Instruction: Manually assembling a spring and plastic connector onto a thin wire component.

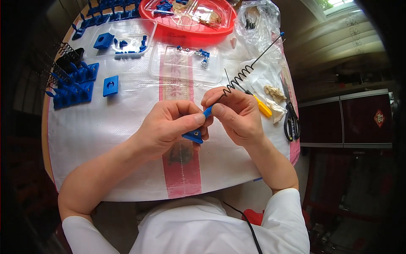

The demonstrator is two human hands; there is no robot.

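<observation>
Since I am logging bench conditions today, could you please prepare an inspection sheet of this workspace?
Surface: white woven-plastic table cover with a pinkish-red stripe.
Job's things: blue plastic part and black coiled metal wire, end to end in the hands.
Clutter: yellow-handled tool, black-handled scissors, round red plastic tray, clear rectangular plastic tray with small pieces.
Hands: left hand grips the part; right hand pinches around the wire's lower end.
Cables: thin black cable over the white cloth shirt.
Surroundings: dark red cabinet at right; bright window at upper right.
</observation>
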